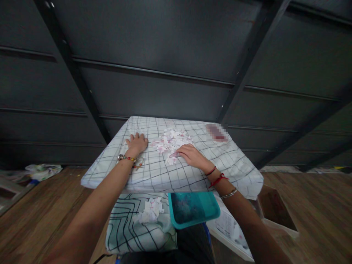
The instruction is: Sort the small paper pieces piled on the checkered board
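A loose pile of torn white paper scraps [174,139], some with pink marks, lies on a white checked cloth [154,179] that covers the table. My left hand [137,143] rests flat on the cloth left of the pile, its fingers spread and nothing in them. At the pile's near right edge, my right hand [192,154] is closed, with its fingertips pinched on a pinkish-white paper scrap [173,155]. Its palm side is hidden from view. A few scraps lie just in front of those fingertips.
Below the table's front edge are a teal plastic tray [195,218], more paper scraps [151,211] on a checked cushion [121,223], and a white printed box [231,229]. A cardboard box [277,209] stands at right. Dark panels [159,91] rise behind the table.
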A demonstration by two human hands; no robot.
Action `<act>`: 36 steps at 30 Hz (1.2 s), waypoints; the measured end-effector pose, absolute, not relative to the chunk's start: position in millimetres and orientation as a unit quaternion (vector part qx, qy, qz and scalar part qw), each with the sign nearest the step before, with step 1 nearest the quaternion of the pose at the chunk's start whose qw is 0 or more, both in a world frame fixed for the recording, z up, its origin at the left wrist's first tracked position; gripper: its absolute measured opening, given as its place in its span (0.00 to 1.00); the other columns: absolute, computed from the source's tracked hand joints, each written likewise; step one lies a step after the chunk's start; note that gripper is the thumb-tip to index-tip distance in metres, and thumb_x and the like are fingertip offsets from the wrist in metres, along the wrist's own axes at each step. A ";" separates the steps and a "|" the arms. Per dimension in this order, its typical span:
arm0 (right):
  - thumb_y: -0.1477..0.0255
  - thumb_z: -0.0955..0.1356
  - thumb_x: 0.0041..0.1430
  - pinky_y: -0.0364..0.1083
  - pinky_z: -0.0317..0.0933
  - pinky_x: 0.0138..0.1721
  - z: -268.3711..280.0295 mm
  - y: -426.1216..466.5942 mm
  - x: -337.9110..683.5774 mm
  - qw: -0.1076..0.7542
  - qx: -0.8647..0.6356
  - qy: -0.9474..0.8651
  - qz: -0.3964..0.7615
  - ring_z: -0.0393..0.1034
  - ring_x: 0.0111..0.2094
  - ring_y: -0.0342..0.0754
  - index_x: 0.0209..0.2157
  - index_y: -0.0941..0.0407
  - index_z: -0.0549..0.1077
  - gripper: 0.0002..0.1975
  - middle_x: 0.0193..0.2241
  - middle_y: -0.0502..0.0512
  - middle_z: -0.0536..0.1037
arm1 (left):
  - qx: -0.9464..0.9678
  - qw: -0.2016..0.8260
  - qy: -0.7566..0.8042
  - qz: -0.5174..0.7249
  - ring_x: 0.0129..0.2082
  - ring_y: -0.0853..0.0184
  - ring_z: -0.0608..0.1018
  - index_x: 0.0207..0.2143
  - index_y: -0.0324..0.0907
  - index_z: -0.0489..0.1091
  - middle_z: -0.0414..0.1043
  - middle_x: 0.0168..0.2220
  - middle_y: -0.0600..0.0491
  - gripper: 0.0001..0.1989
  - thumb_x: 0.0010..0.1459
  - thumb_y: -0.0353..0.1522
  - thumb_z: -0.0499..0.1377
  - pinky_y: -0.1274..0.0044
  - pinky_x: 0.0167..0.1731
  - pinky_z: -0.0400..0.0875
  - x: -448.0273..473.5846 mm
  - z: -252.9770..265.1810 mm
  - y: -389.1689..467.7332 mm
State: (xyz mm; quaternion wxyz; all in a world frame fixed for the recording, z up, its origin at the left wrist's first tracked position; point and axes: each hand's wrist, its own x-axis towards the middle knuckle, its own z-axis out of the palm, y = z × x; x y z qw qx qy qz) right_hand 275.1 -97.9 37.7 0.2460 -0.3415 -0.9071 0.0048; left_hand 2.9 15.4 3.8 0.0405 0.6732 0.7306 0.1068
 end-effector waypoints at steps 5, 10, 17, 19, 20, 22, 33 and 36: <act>0.76 0.61 0.61 0.48 0.59 0.45 39.7 -100.2 280.6 0.248 -0.336 -0.908 0.045 0.69 0.40 0.47 0.36 0.57 0.72 0.08 0.35 0.55 0.77 | 0.673 0.045 0.731 0.104 0.63 0.48 0.49 0.61 0.41 0.55 0.45 0.65 0.44 0.29 0.60 0.40 0.37 0.50 0.56 0.47 2.5 3.9 15.4; 0.77 0.63 0.58 0.47 0.61 0.42 39.7 -101.0 282.0 0.280 -0.334 -0.898 0.057 0.70 0.37 0.47 0.33 0.58 0.72 0.06 0.32 0.55 0.77 | 0.675 0.046 0.730 0.103 0.64 0.47 0.48 0.61 0.41 0.54 0.44 0.65 0.44 0.30 0.60 0.41 0.37 0.50 0.56 0.46 2.1 3.9 15.7; 0.76 0.63 0.58 0.46 0.61 0.41 39.8 -101.3 281.3 0.277 -0.326 -0.902 0.062 0.70 0.35 0.46 0.31 0.56 0.73 0.06 0.30 0.53 0.77 | 0.677 0.046 0.727 0.102 0.64 0.47 0.48 0.61 0.41 0.54 0.45 0.65 0.44 0.30 0.60 0.41 0.37 0.49 0.56 0.46 1.4 3.7 15.9; 0.76 0.63 0.57 0.46 0.60 0.40 39.1 -101.0 281.7 0.276 -0.322 -0.904 0.060 0.70 0.34 0.46 0.30 0.57 0.73 0.07 0.29 0.53 0.77 | 0.677 0.045 0.727 0.101 0.63 0.47 0.49 0.61 0.41 0.54 0.45 0.65 0.44 0.30 0.60 0.41 0.37 0.49 0.56 0.46 1.6 4.2 15.6; 0.76 0.63 0.57 0.46 0.60 0.40 38.8 -100.7 282.0 0.278 -0.320 -0.904 0.060 0.70 0.33 0.46 0.29 0.57 0.73 0.07 0.28 0.53 0.77 | 0.677 0.045 0.727 0.100 0.63 0.47 0.49 0.61 0.41 0.54 0.45 0.65 0.44 0.30 0.60 0.41 0.37 0.49 0.56 0.46 1.7 4.4 15.5; 0.76 0.64 0.57 0.45 0.60 0.39 38.3 -100.2 282.8 0.278 -0.317 -0.905 0.065 0.70 0.32 0.46 0.29 0.57 0.73 0.07 0.27 0.53 0.77 | 0.677 0.041 0.728 0.099 0.63 0.47 0.49 0.61 0.41 0.55 0.45 0.65 0.44 0.30 0.60 0.41 0.37 0.49 0.56 0.46 1.8 4.5 15.5; 0.75 0.64 0.55 0.43 0.60 0.36 41.3 -101.3 287.3 0.277 -0.318 -0.900 0.111 0.68 0.29 0.44 0.26 0.57 0.73 0.07 0.24 0.52 0.75 | 0.677 0.034 0.729 0.094 0.63 0.47 0.49 0.60 0.40 0.55 0.45 0.65 0.43 0.29 0.61 0.41 0.36 0.49 0.56 0.46 1.0 2.3 17.9; 0.75 0.64 0.55 0.42 0.59 0.37 41.1 -101.4 288.1 0.276 -0.325 -0.898 0.112 0.68 0.30 0.44 0.27 0.57 0.74 0.07 0.25 0.52 0.76 | 0.678 0.036 0.728 0.095 0.63 0.47 0.49 0.60 0.41 0.55 0.45 0.65 0.44 0.29 0.61 0.41 0.36 0.49 0.56 0.46 1.0 2.6 17.7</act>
